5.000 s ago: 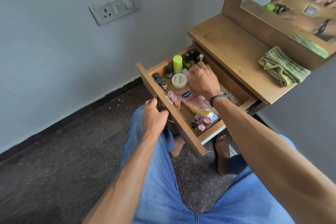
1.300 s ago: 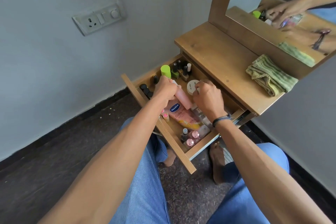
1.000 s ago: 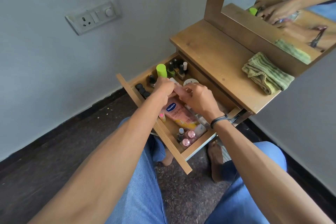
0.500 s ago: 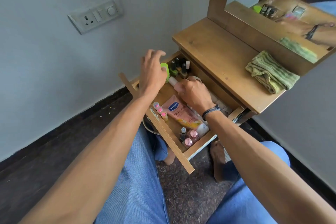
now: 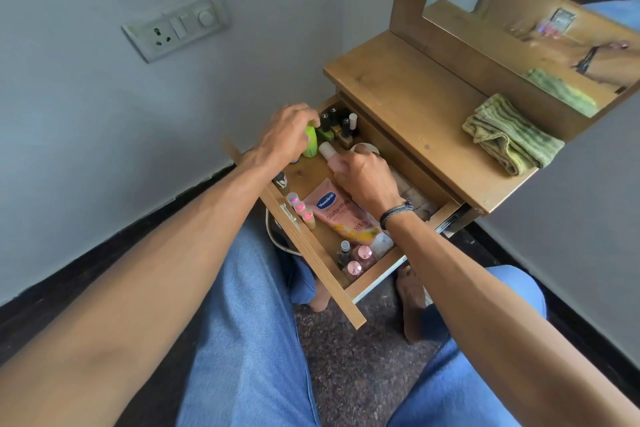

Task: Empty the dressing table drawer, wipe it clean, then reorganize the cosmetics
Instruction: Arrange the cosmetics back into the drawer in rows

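- The left hand (image 5: 289, 135) is curled round the lime-green bottle (image 5: 310, 142) at the far left of the open drawer (image 5: 325, 274). The fingers close over the bottle's top, and it stands upright.
- The right hand (image 5: 367, 177) is closed on a pale pink bottle (image 5: 330, 158) with a white cap, which lies tilted toward the far end.
- My judgement: the cosmetics are being arranged in the drawer. It helps to stand each bottle firmly before letting go, since the nail polish bottles (image 5: 337, 125) are packed close by in the far corner and could topple.
- Keep the wrist clear of the small pink-capped vials (image 5: 300, 208) lined along the near left wall.
- The flat pink tube (image 5: 341, 215) reads "Vaseline" and "Gluta-Hya"; the rest of its print is too small to read.
- A folded green cloth (image 5: 509, 139) lies on the table top (image 5: 408, 104), to the right.
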